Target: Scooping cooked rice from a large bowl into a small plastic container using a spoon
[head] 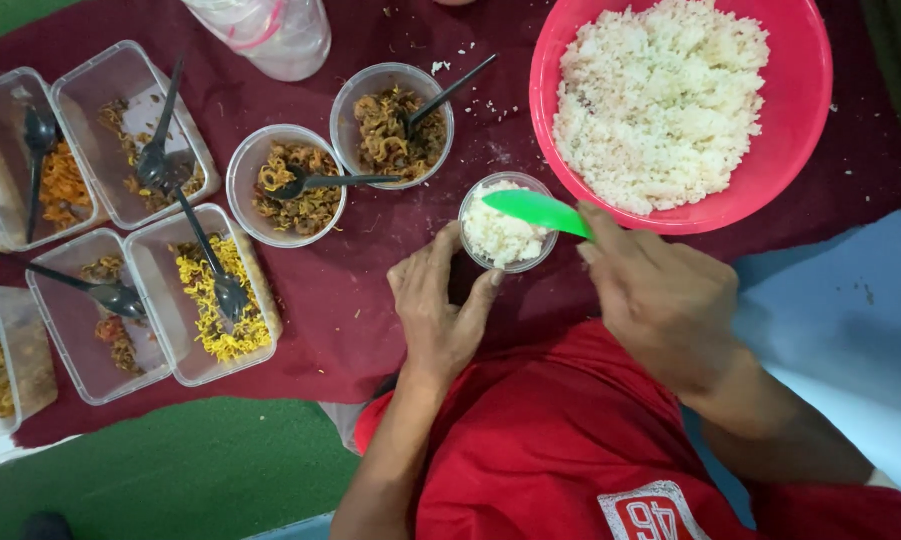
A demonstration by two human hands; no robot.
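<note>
Clearly the biggest thing is the pink basin [806, 120], heaped with white rice [661, 95] and standing just beyond the right hand [661, 300], close enough that a scoop has little way to travel. That hand is closed around the handle of a green plastic spatula [536, 210], whose flat blade points away from the grip toward the left and lies over the small clear cup [508, 222]; it appears to be pressing or levelling the rice inside. The cup sits directly between the two hands, touching the left hand's fingertips and just left of the right hand's knuckles.

The left hand [439, 305] is spread, thumb on one side of the cup and fingers curling toward the other, seemingly steadying it against the spatula's push. It braces rather than clamps the cup.

Further left of that hand, well apart from the grip, rectangular plastic trays [131, 85] hold yellow and brown toppings, each with a dark spoon [226, 285]. Nearer, two round bowls of brown noodle-like food [296, 185] stand beyond the left hand's fingers. Everything rests on a maroon cloth [351, 310].
</note>
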